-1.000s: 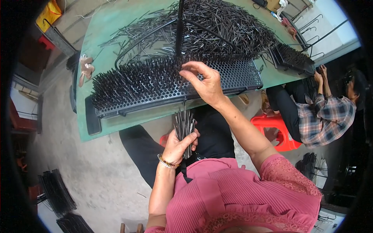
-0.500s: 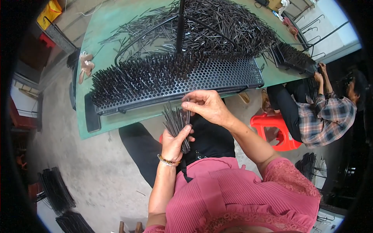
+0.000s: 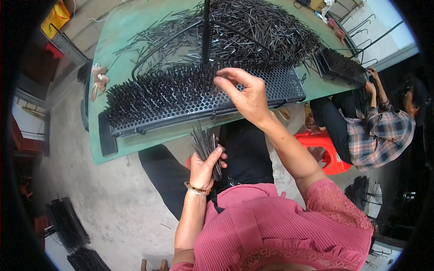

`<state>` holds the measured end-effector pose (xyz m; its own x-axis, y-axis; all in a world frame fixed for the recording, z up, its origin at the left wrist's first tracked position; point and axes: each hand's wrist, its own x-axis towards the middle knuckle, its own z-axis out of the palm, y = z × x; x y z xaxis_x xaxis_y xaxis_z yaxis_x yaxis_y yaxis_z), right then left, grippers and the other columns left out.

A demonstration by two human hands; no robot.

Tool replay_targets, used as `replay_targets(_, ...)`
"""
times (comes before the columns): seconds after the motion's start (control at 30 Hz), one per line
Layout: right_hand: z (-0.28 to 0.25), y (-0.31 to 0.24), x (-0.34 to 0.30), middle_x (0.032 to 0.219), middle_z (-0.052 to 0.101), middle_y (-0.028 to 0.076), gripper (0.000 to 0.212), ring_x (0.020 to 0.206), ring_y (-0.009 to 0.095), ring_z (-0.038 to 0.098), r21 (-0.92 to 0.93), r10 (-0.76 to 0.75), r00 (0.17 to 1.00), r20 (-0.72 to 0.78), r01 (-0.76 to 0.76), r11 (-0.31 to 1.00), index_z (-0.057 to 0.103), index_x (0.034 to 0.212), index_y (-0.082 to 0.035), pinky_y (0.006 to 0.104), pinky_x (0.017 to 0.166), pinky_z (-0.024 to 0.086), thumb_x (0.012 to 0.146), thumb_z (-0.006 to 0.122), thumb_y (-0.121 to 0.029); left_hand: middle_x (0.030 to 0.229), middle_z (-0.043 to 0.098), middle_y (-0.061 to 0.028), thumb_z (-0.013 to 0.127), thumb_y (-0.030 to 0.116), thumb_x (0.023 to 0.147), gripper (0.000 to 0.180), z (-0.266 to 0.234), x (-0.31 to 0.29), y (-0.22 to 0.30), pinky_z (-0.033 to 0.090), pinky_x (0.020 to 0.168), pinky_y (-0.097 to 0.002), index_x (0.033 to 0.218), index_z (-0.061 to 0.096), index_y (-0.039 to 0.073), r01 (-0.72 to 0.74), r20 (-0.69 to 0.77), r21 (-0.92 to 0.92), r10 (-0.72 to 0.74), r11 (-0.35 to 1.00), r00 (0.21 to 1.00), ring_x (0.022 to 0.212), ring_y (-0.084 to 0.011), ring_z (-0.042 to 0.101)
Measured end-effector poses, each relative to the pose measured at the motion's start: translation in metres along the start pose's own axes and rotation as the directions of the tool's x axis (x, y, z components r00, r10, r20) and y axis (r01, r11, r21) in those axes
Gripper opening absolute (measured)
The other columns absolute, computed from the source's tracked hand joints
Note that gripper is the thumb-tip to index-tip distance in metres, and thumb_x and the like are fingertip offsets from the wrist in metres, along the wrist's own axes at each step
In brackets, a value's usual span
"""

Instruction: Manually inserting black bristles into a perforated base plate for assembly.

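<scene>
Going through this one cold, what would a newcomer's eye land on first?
Probably the big heap of thin dark rods at the back of the green table. In front of it sits a black perforated rack, its left side bristling with upright rods, with the right hand over its middle. Nearer the body, the left hand grips a rod bundle.

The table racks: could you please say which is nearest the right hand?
The long rack at the right hand; the other rack sits beside the co-worker.
</scene>
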<state>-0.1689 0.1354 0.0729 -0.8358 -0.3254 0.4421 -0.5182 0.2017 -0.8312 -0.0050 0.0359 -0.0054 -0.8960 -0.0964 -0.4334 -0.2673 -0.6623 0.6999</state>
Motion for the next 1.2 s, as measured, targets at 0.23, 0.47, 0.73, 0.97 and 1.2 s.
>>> replay_targets(0.23, 0.011, 0.01, 0.008, 0.082, 0.068, 0.009, 0.016, 0.071, 0.012, 0.064, -0.09, -0.147, 0.989, 0.006, 0.147, 0.985, 0.067, 0.094, 0.0, 0.0247, 0.064, 0.051, 0.08, 0.069, -0.007, 0.087, 0.059, -0.0061, 0.064, 0.009, 0.086, 0.034, -0.003, -0.001, -0.002, 0.052, 0.053, -0.0248, 0.114, 0.051, -0.003, 0.021, 0.032, -0.011, -0.02, 1.0, 0.999, 0.072, -0.0138, 0.059)
replay_targets(0.47, 0.009, 0.012, 0.01, 0.084, 0.068, 0.008, 0.017, 0.073, 0.016, 0.064, -0.203, -0.361, 0.925, 0.119, 0.379, 0.903, 0.066, 0.093, -0.001, 0.0266, 0.062, 0.05, 0.077, 0.07, -0.005, 0.087, 0.059, -0.0065, 0.064, 0.008, 0.085, 0.034, -0.003, 0.0, -0.002, 0.052, 0.053, -0.0252, 0.115, 0.051, -0.002, 0.041, 0.046, -0.024, -0.04, 0.999, 0.998, 0.072, -0.014, 0.059)
replay_targets(0.73, 0.018, 0.023, 0.003, 0.086, 0.067, 0.009, 0.019, 0.078, 0.023, 0.065, -0.242, -0.386, 0.9, 0.202, 0.428, 0.871, 0.066, 0.094, -0.003, 0.0323, 0.072, 0.047, 0.077, 0.07, -0.009, 0.088, 0.059, -0.007, 0.064, 0.008, 0.085, 0.034, -0.002, -0.001, 0.0, 0.052, 0.053, -0.0254, 0.114, 0.051, -0.002, 0.063, 0.052, -0.031, -0.061, 0.998, 0.997, 0.073, -0.0144, 0.059)
replay_targets(0.97, 0.018, 0.026, 0.0, 0.088, 0.066, 0.009, 0.017, 0.08, 0.023, 0.063, -0.23, -0.427, 0.87, 0.247, 0.481, 0.846, 0.067, 0.092, -0.003, 0.0324, 0.072, 0.047, 0.076, 0.07, -0.009, 0.091, 0.058, -0.0078, 0.063, 0.009, 0.086, 0.035, -0.004, -0.003, 0.0, 0.052, 0.054, -0.0255, 0.116, 0.05, -0.003, 0.068, 0.09, -0.032, -0.065, 0.997, 0.994, 0.075, -0.0144, 0.058)
replay_targets(1.2, 0.007, 0.007, -0.02, 0.087, 0.064, 0.009, 0.012, 0.078, 0.017, 0.061, -0.034, -0.123, 0.952, 0.282, 0.138, 0.99, 0.069, 0.088, 0.0, 0.027, 0.065, 0.047, 0.08, 0.068, -0.008, 0.093, 0.058, -0.007, 0.061, 0.012, 0.088, 0.032, -0.001, -0.007, 0.007, 0.053, 0.058, -0.0255, 0.115, 0.051, -0.002, -0.018, 0.088, -0.091, 0.026, 0.996, 0.996, 0.077, -0.0134, 0.058)
